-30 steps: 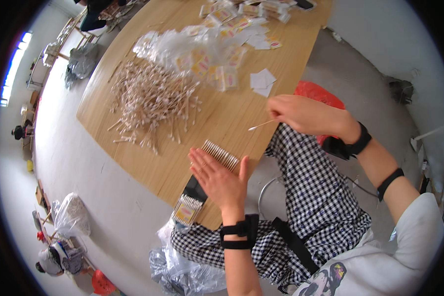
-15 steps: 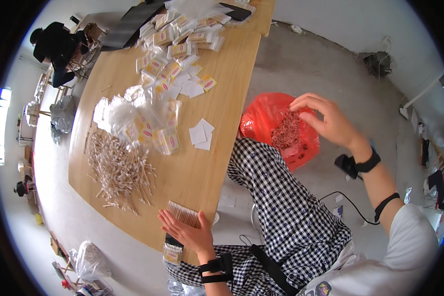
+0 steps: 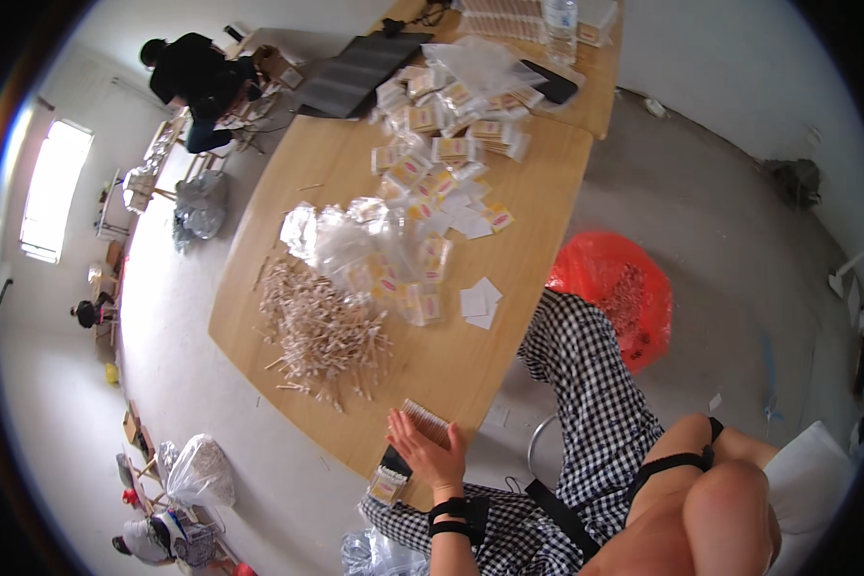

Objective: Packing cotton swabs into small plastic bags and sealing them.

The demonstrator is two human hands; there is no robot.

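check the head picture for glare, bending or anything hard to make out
Head view: the window is blown out and the floor left of the table glares white; also in the head view, the table's left edge bows, and many cotton swabs in the pile blur together.

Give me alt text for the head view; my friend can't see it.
A person's open left hand partly covers a row of cotton swabs on a wooden table; nearby lie a loose swab pile and plastic bags, with a red bag on the floor.
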